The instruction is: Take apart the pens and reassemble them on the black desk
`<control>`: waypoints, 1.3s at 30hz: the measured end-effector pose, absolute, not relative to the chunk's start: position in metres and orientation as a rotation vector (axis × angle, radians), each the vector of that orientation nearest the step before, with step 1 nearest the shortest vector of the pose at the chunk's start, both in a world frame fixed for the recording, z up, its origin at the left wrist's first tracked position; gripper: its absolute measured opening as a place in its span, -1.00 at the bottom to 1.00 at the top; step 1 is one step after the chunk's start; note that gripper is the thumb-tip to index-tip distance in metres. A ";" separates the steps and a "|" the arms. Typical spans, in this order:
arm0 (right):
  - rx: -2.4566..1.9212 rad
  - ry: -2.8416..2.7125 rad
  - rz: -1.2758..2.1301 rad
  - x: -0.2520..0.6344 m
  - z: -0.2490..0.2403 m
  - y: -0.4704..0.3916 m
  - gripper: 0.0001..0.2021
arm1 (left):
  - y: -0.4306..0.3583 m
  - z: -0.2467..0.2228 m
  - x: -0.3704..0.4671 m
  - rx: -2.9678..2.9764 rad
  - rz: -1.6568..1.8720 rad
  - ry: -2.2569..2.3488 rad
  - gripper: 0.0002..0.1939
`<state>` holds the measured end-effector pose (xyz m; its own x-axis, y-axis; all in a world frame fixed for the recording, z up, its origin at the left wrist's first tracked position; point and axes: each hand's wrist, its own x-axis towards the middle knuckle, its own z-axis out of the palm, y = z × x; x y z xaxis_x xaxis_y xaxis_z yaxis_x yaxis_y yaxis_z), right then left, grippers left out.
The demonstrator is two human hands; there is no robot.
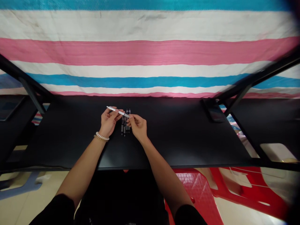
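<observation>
Left hand (108, 122) and right hand (138, 126) each pinch an end of a slim white pen (117, 111), fingers closed on it, just above a row of dark pens (125, 124) lying on the black tabletop (182, 137).

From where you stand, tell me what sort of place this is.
Probably a makeshift work station: a plain black table with a striped tarp hung behind it and red plastic chairs beneath.

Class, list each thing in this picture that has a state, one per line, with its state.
White pen: lifted, tilted, gripped at both ends.
Left hand: closed on the pen.
Right hand: pinching the pen's tip end.
Dark pens: lying side by side on the black table.
</observation>
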<state>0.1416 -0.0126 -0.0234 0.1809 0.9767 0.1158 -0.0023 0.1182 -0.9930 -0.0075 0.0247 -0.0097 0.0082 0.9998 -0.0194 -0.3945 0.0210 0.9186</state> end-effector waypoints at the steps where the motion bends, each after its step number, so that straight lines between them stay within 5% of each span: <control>1: -1.183 -1.115 1.008 0.142 -0.023 -0.013 -0.60 | 0.024 -0.009 -0.007 0.890 1.352 0.907 -0.67; 26: -1.066 -1.118 1.002 0.150 -0.022 -0.010 -0.67 | 0.023 0.000 -0.005 0.752 1.401 0.796 -0.63; 39: -1.042 -1.019 1.162 0.145 -0.024 -0.008 -0.54 | 0.023 -0.002 -0.005 0.760 1.361 0.815 -0.62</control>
<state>0.1453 -0.0075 -0.0242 0.1139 0.9907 0.0743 -0.2030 0.0965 -0.9744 -0.0055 0.0235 -0.0018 0.0352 0.9977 -0.0581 -0.5224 0.0679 0.8500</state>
